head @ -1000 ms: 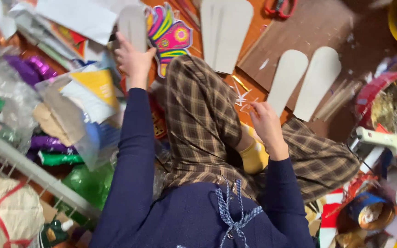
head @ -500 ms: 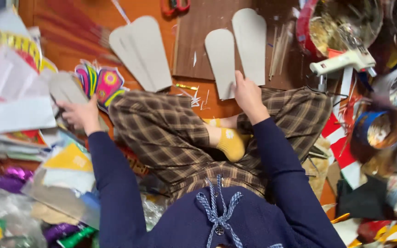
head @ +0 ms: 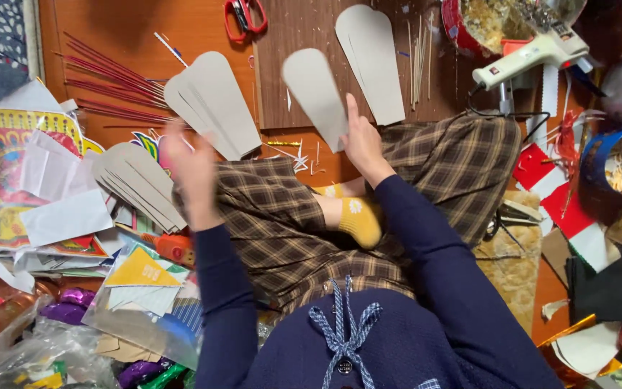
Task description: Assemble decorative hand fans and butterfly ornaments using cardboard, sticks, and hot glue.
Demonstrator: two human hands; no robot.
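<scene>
Above the lap, right hand (head: pixel 363 148) pinches a grey card blade (head: pixel 316 95) upright; left hand (head: pixel 194 169), blurred, grip unclear, should probably lift one blade cleanly from the stack (head: pixel 138 184).

Clear plastic bags (head: pixel 44 338) of shiny purple and green foil at lower left; small red label (head: pixel 494 70) on white glue gun (head: pixel 530 54).

The left hand (head: pixel 194 167) is blurred, so its grip cannot be told. The red bowl (head: pixel 469 29) and blue tub (head: pixel 599 169) are cut off by the far and right edges.
</scene>
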